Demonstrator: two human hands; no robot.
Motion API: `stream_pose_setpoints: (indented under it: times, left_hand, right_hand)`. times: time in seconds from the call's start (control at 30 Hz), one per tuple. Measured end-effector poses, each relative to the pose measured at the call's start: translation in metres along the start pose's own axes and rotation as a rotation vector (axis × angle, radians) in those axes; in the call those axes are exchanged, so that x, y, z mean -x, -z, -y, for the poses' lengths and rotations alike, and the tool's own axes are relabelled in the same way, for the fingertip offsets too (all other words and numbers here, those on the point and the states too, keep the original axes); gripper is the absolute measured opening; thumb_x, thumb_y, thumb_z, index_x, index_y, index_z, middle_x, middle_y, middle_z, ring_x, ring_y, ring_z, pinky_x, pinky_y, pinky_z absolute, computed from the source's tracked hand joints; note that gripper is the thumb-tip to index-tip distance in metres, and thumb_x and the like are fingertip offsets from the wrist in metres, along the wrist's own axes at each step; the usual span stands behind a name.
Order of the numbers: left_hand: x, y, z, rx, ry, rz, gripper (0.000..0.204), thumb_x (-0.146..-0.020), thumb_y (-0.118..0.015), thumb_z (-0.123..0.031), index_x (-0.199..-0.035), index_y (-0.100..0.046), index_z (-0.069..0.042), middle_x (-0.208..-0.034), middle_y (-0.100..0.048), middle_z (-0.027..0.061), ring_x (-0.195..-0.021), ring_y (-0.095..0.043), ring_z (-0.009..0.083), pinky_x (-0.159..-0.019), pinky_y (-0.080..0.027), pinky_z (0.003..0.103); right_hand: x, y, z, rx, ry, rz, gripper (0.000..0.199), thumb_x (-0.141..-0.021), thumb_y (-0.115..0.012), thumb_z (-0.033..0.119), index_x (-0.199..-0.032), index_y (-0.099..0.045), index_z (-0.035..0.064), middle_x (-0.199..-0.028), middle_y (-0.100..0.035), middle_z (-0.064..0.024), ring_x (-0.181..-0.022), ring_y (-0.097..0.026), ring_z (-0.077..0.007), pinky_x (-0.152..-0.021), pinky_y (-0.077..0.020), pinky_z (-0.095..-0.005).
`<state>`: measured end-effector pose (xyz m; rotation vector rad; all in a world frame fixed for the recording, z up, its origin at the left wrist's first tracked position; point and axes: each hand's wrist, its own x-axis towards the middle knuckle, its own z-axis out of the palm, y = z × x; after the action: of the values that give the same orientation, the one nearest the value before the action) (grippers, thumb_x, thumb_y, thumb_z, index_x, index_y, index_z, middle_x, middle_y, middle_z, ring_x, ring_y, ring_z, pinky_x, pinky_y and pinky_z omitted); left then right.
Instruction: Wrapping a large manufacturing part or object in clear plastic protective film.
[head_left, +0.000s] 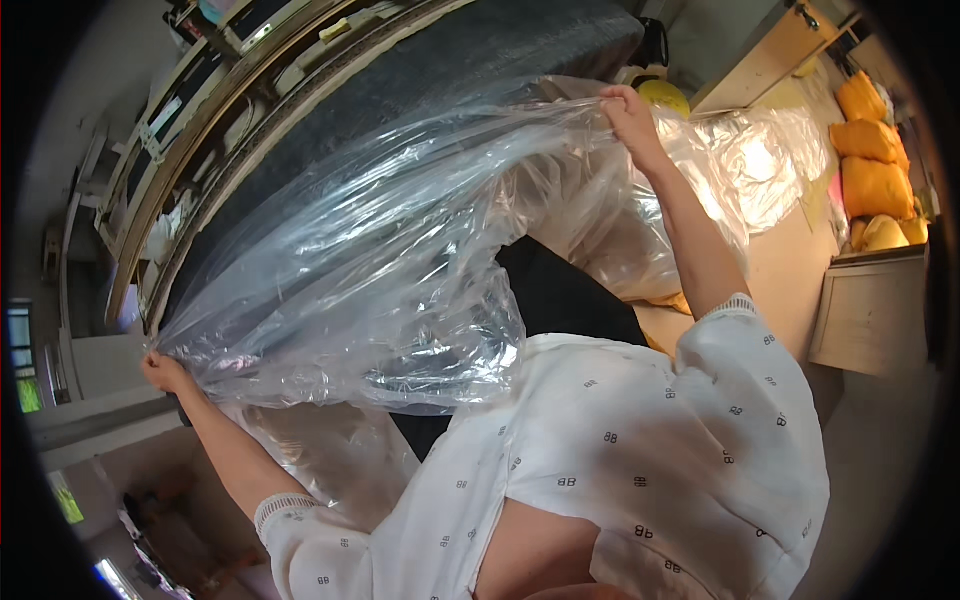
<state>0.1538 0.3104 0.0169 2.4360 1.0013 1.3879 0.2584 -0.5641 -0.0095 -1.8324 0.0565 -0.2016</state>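
A large clear plastic bag (370, 250) is stretched wide between my two hands, over the end of a big dark grey mattress-like slab (470, 60). My left hand (165, 372) grips the bag's edge at the lower left. My right hand (628, 108) pinches the opposite edge up at the top right. The plastic is crinkled and shiny, and it hides part of the slab beneath. My white patterned sleeves and top fill the lower right of the view.
More crumpled clear plastic (740, 170) lies on a wooden worktable (780, 270) to the right. Orange-yellow cushions (872, 170) are stacked at the far right beside a wooden cabinet (865, 315). Wooden frames (200, 120) lean at the upper left.
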Motion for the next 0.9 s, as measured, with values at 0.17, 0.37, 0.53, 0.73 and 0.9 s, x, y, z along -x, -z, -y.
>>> stream_pose_setpoints:
  times: [0.17, 0.37, 0.53, 0.73, 0.9]
  left_hand:
    - [-0.003, 0.0, -0.011, 0.018, -0.01, 0.045, 0.021, -0.085, -0.054, -0.019, -0.096, -0.058, -0.001, -0.092, -0.06, 0.0148, -0.084, -0.056, 0.0284, -0.078, -0.042, 0.035]
    - [-0.001, -0.001, -0.011, -0.005, -0.011, 0.056, 0.022, -0.085, -0.053, -0.019, -0.096, -0.058, 0.0, -0.092, -0.06, 0.0146, -0.083, -0.055, 0.0279, -0.078, -0.042, 0.034]
    - [0.004, 0.002, -0.013, 0.012, -0.014, 0.055, 0.024, -0.085, -0.053, -0.02, -0.096, -0.057, 0.0, -0.091, -0.059, 0.0141, -0.083, -0.054, 0.0271, -0.078, -0.041, 0.034]
    - [0.018, 0.013, -0.054, 0.206, -0.032, 0.106, 0.024, -0.085, -0.053, -0.021, -0.095, -0.057, 0.001, -0.09, -0.059, 0.0124, -0.082, -0.054, 0.0235, -0.077, -0.042, 0.032]
    - [0.037, -0.014, -0.092, 0.368, -0.034, 0.122, 0.025, -0.086, -0.052, -0.021, -0.095, -0.056, 0.002, -0.09, -0.058, 0.0116, -0.083, -0.054, 0.0205, -0.077, -0.042, 0.03]
  right_hand:
    - [-0.028, 0.008, -0.027, 0.47, 0.111, -0.184, 0.035, -0.078, -0.059, 0.022, -0.106, -0.052, 0.0019, -0.077, -0.06, -0.009, -0.075, -0.058, -0.0166, -0.069, -0.0448, -0.0306]
    - [-0.044, 0.02, -0.05, 0.294, 0.031, 0.441, 0.027, -0.082, -0.059, 0.026, -0.091, -0.055, 0.0013, -0.069, -0.053, -0.0039, -0.068, -0.048, -0.0106, -0.063, -0.0415, -0.0269]
    - [-0.027, 0.072, 0.004, 0.639, 0.058, 0.557, 0.032, -0.08, -0.061, 0.029, -0.068, -0.05, 0.0009, -0.061, -0.045, -0.003, -0.06, -0.04, -0.0107, -0.055, -0.0369, -0.0281]
    - [-0.058, 0.164, 0.113, 1.37, 0.479, 0.26, 0.018, -0.07, -0.067, 0.02, -0.08, -0.059, 0.0078, -0.073, -0.06, -0.0083, -0.067, -0.058, -0.0272, -0.059, -0.0442, -0.0353]
    - [-0.184, 0.265, 0.182, 1.762, 0.609, -0.472, 0.024, -0.082, -0.051, 0.02, -0.101, -0.061, 0.0112, -0.09, -0.063, -0.0123, -0.078, -0.061, -0.0291, -0.071, -0.0473, -0.0387]
